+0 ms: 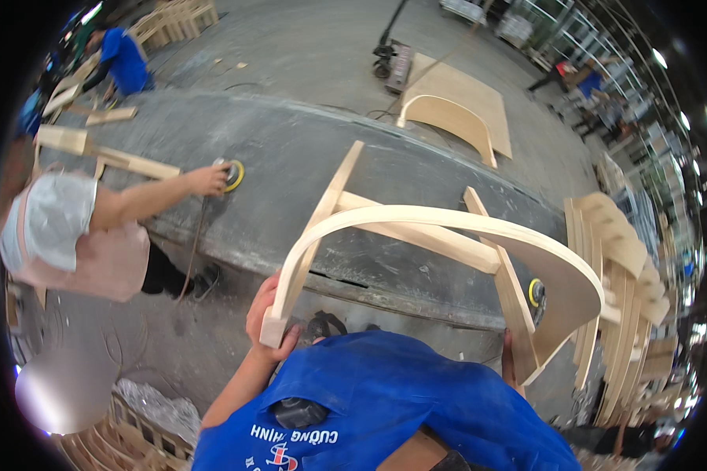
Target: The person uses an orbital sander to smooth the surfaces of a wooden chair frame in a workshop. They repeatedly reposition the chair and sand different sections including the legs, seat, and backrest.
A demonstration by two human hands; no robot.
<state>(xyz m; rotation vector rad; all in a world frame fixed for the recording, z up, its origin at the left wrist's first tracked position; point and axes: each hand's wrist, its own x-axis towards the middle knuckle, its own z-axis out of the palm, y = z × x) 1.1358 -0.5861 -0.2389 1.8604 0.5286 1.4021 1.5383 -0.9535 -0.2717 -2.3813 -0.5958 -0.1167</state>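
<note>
A pale wooden chair frame [424, 235] is in front of me, tilted over the dark worktable [416, 169]. Its wide curved bentwood band [569, 279] arches across the near side, and a straight rail joins two legs behind it. My left hand [269, 318] is wrapped round the squared lower end at the frame's left, thumb on the near side. At the right end, my right hand [511, 359] grips the frame where a leg meets the band; most of that hand is hidden behind the wood.
At my left, a co-worker's hand [208, 180] holds a round sander [234, 176] on the table, beside another wooden frame [137, 163]. A second sander [536, 293] sits near the table's right end. Stacked curved wooden parts [613, 275] stand at the right. A curved panel [452, 122] lies beyond the table.
</note>
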